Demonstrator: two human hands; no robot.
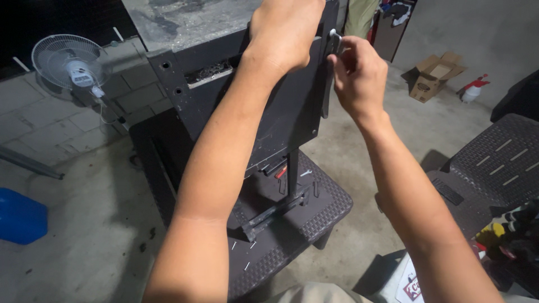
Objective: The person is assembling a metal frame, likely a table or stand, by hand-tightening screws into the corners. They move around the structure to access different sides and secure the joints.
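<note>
My left hand (286, 31) grips the top edge of a dark plastic panel (281, 120) that stands upright on a dark wicker-pattern table (328, 210). My right hand (356, 76) pinches a small silver hex key (335, 36) against the panel's right edge near the top. On the tabletop below lie black brackets (275, 212), a small red-handled tool (281, 172) and a few pale screws (247, 264).
A white fan (70, 62) stands at the left by a block wall. A blue container (21, 217) is on the floor at left. An open cardboard box (433, 76) and a spray bottle (473, 90) sit far right. More wicker-pattern furniture (499, 163) is at right.
</note>
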